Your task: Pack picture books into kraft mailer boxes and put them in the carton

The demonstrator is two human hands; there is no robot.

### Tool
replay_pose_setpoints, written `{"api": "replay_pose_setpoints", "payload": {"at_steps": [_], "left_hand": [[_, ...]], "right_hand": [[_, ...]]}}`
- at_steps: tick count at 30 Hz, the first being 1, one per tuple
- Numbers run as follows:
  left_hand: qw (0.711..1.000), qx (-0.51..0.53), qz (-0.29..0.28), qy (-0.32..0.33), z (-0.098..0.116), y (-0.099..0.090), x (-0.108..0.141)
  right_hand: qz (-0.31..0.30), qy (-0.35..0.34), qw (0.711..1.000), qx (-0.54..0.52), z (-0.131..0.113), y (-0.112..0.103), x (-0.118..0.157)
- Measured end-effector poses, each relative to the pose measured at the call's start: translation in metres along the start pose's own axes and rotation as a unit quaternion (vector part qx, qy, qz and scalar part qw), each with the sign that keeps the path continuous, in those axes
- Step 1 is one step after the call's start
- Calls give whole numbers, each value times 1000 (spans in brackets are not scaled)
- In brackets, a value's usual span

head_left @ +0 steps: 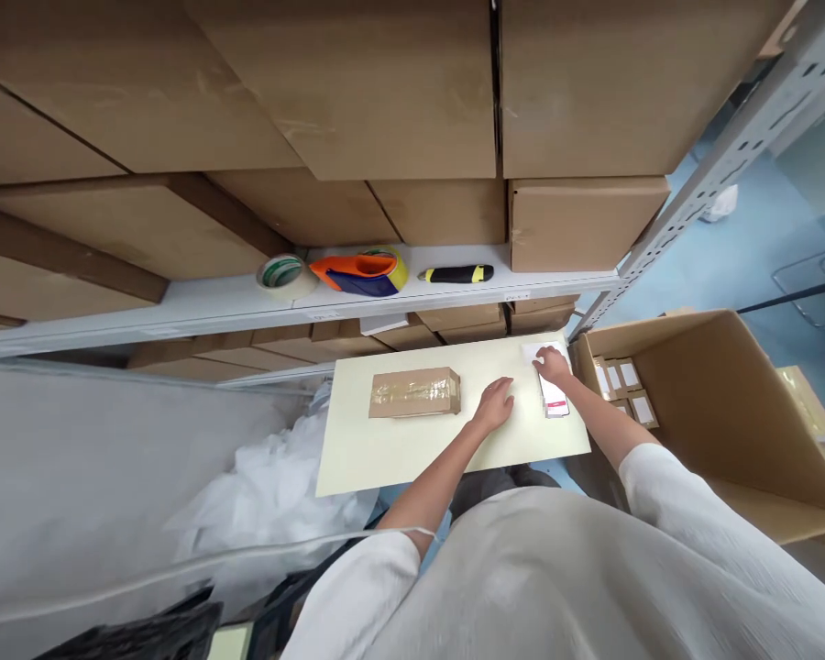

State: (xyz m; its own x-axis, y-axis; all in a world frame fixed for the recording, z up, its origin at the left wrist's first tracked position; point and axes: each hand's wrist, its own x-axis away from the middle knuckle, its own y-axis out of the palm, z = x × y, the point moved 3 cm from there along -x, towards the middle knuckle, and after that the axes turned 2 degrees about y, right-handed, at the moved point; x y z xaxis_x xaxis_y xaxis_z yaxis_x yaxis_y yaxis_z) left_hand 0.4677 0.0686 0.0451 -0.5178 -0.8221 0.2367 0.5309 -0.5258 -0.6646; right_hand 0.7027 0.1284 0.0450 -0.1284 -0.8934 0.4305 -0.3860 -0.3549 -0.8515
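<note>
My left hand (495, 404) rests on the pale yellow board (347, 458), fingers extended and holding nothing. To its left lies a small brown carton (414, 392), closed with clear tape and apart from the hand. At the board's right end, my right hand (554, 364) has its fingers bent in a pinch at a white label sheet (533, 351). Just below that hand is a stack of white labels (554, 399) with a pink strip; its print is blurred. The right palm and wrist cover part of the sheets.
On the shelf (399, 302) ahead are a tape roll (281, 272), an orange and blue tape dispenser (358, 273) and a utility knife (456, 274). Large cartons (385, 92) overhang it. At right stands an open carton (721, 403) holding small boxes (619, 378). White plastic (268, 477) heaps at left.
</note>
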Motion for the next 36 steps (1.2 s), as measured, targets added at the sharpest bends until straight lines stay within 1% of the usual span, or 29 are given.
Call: {"api": "replay_pose_setpoints", "payload": {"at_steps": [3,5,10,14,19,21,23,26,29,33,36], "left_hand": [[1000,12,12,-13,-5,6,1],[1000,17,16,-18,-9,9,2],[999,25,16,-30,-20,15,3],[998,34,9,-43,-23,18,4],[997,58,9,-58,-19,17,-3],[994,79,23,-71,-15,14,-12],[988,113,43,-92,-9,10,-25],[972,175,75,-136,3,4,-53],[957,210,100,-171,21,2,-85],[955,207,99,-186,46,5,-117],[958,190,89,-195,56,8,-128]], "right_hand": [[-16,-8,1000,-1,-4,12,-27],[-24,-7,1000,6,-5,22,-40],[-12,-20,1000,4,5,38,-59],[-14,-35,999,-22,14,41,-67],[-23,-20,999,-21,12,33,-66],[-22,-21,999,-27,11,27,-61],[-6,-33,998,-44,12,18,-54],[23,-53,995,-76,17,4,-40],[44,-65,992,-95,21,-9,-27],[64,-66,990,-103,25,-22,-15],[65,-67,989,-116,26,-29,-11]]}}
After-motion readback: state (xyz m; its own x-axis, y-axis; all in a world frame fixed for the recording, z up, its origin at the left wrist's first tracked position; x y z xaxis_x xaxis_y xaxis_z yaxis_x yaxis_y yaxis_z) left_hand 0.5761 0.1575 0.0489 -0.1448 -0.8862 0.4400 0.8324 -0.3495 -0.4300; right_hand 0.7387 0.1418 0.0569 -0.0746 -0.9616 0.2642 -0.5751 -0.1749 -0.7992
